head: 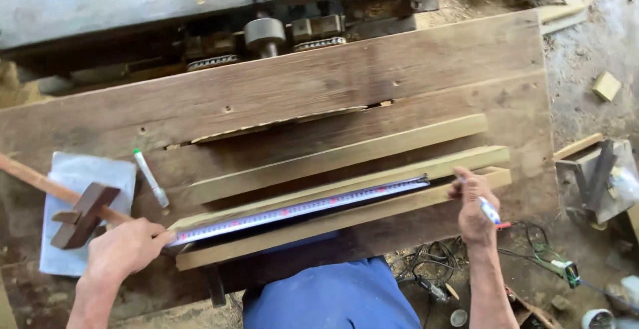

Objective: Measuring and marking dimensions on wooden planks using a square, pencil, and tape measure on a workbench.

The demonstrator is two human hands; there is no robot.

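A tape lies stretched along pale strips on the bench. The left hand pins its near end, fingers closed; the right hand grips a marker at the far end. A pen, paper and mallet lie left.

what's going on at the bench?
A person has a tape measure stretched along pale wooden strips on a plank workbench. The left hand pins the tape's near end; the right hand, holding a marker, is at the far end. A second marker and a wooden marking gauge lie to the left.
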